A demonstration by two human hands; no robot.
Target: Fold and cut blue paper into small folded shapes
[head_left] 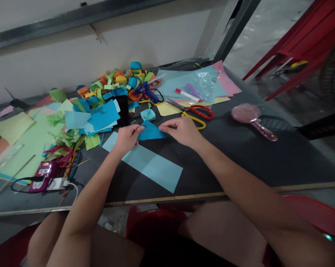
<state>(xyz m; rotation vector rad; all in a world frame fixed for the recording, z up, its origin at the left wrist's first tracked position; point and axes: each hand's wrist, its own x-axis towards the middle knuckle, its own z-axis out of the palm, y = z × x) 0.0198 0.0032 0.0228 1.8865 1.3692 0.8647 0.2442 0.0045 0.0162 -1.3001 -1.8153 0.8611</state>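
Note:
A small blue piece of paper (151, 132) is held between both hands just above the dark table (239, 155). My left hand (127, 138) pinches its left edge with closed fingers. My right hand (181, 130) pinches its right tip, fingers pressed together. Under the hands lies a long light-blue paper strip (153, 167), flat on the table. A small folded light-blue piece (147, 114) sits just beyond the held paper.
Red and yellow scissors (197, 113), a blue glue gun (147, 92), a marker (187, 95) and a pink hairbrush (252, 116) lie beyond and right. A heap of folded coloured paper (120, 83), loose sheets (30, 137) and a purple device with cables (43, 175) fill the left. Red chairs (301, 40) stand at the right.

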